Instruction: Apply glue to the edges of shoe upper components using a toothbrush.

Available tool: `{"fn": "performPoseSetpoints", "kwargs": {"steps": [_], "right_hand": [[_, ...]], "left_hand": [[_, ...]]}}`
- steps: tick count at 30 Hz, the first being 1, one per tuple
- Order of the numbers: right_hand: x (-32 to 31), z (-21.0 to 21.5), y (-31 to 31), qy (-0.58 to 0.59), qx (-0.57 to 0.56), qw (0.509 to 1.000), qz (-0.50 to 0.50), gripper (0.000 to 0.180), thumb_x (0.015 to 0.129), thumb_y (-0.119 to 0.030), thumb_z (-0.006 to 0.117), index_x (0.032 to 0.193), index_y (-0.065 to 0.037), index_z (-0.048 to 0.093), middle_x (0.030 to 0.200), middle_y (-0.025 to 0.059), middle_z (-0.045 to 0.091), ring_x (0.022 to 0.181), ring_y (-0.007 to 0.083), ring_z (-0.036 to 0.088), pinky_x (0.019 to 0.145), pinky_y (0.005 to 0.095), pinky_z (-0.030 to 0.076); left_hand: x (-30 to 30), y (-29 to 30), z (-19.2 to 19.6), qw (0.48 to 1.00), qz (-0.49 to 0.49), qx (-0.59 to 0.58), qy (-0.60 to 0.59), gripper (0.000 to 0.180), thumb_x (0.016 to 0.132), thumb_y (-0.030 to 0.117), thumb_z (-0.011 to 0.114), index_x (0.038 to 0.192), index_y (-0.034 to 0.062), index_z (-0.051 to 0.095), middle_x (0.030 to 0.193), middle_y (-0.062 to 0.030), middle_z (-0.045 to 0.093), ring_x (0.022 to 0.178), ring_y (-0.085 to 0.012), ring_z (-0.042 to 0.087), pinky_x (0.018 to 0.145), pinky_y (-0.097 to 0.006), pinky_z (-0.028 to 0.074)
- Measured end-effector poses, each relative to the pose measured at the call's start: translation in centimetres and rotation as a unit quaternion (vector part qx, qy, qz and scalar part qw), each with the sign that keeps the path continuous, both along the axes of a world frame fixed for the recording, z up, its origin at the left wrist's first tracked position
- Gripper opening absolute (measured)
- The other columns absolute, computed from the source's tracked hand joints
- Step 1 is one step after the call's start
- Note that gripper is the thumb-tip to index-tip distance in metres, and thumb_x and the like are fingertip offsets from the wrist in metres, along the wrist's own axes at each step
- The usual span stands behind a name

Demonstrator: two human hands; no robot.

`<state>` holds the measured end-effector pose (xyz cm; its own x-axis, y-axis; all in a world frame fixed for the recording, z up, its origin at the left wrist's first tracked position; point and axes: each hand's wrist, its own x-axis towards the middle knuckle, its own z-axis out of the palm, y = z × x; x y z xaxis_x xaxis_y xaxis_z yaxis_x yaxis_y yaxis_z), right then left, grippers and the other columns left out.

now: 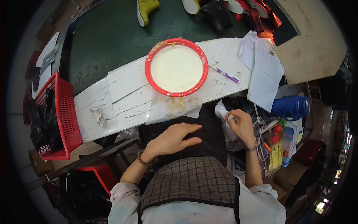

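A red perforated basket (68, 112) stands at the far left, against the end of the white-topped desk (130, 89); black material (50, 123) lies inside it. A second red basket (105, 178) is positioned lower, on the near left. A crumpled scrap (99, 116) rests on the left section of the desk.

The left hand (174, 137) is open and empty, with the thumb apart from the fingers; it is located on the near side of the desk, over dark fabric (209, 136). Beyond it, a yellow boot (146, 11) lies on the green surface (108, 44).

At the desk's middle, a red basin (148, 71) contains pale cream liquid (177, 69). A stained sheet (177, 106) extends from under its near rim.

To the right of the basin lies a purple handled tool (227, 74). The right hand (240, 125) has its fingers curled, gripping a thin white piece (221, 109) near the desk edge. Loose papers (264, 76) overlap the desk's right end; a blue flask (291, 107) lies farther right.
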<state>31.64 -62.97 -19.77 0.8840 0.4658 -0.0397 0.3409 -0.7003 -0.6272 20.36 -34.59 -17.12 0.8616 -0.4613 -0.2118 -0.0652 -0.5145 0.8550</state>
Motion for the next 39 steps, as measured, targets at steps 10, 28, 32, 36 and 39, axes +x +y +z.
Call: {"fn": "performPoseSetpoints", "kwargs": {"steps": [10,28,32,36,39], "right_hand": [[1.2,6.1,9.4,0.097,0.288,0.949,0.087,0.04,0.087,-0.01,0.079,0.126,-0.004,0.07,0.094,0.0004,0.071,0.065,0.0041,0.059,0.057,0.0206,0.045],[7.6,2.5,14.9,0.376,0.428,0.821,-0.035,0.072,0.091,0.005,0.055,0.159,-0.001,0.03,0.109,0.0186,0.072,0.072,0.0239,0.074,0.061,0.0335,0.066],[7.5,2.6,14.9,0.373,0.429,0.823,-0.026,0.069,0.091,0.005,0.055,0.156,0.002,0.034,0.105,0.0172,0.073,0.069,0.0229,0.073,0.059,0.0321,0.066],[7.6,2.8,15.4,0.382,0.428,0.819,-0.008,0.067,0.09,0.005,0.057,0.155,0.002,0.038,0.106,0.0176,0.073,0.07,0.0215,0.073,0.057,0.0316,0.065],[8.2,2.2,16.0,0.389,0.427,0.816,0.007,0.067,0.09,0.005,0.057,0.155,0.002,0.038,0.109,0.0181,0.073,0.072,0.0206,0.074,0.057,0.0319,0.065]], "left_hand": [[-3.6,5.0,0.7,0.748,0.583,-0.317,-0.006,0.026,0.097,0.015,0.073,0.118,0.0008,0.068,0.104,-0.0046,0.073,0.091,-0.0105,0.067,0.08,-0.028,0.055],[-1.6,3.9,-3.5,0.81,0.548,0.116,-0.175,0.033,0.089,0.001,0.069,0.121,0.0052,0.062,0.076,-0.0142,0.057,0.07,-0.0329,0.061,0.064,-0.041,0.048],[-2.1,2.0,-4.5,0.796,0.592,0.021,-0.123,0.021,0.089,-0.006,0.061,0.109,0.0025,0.061,0.067,-0.0114,0.055,0.056,-0.0242,0.058,0.055,-0.039,0.044],[-3.0,0.5,-5.6,0.725,0.664,-0.177,-0.045,0.009,0.095,-0.002,0.058,0.104,0.0011,0.06,0.071,-0.0055,0.06,0.052,-0.0085,0.057,0.045,-0.027,0.042],[-3.5,0.0,-5.2,0.672,0.679,-0.297,-0.007,0.006,0.099,0.005,0.06,0.103,0.0002,0.058,0.076,-0.002,0.063,0.053,-0.0063,0.06,0.044,-0.022,0.045]]}}
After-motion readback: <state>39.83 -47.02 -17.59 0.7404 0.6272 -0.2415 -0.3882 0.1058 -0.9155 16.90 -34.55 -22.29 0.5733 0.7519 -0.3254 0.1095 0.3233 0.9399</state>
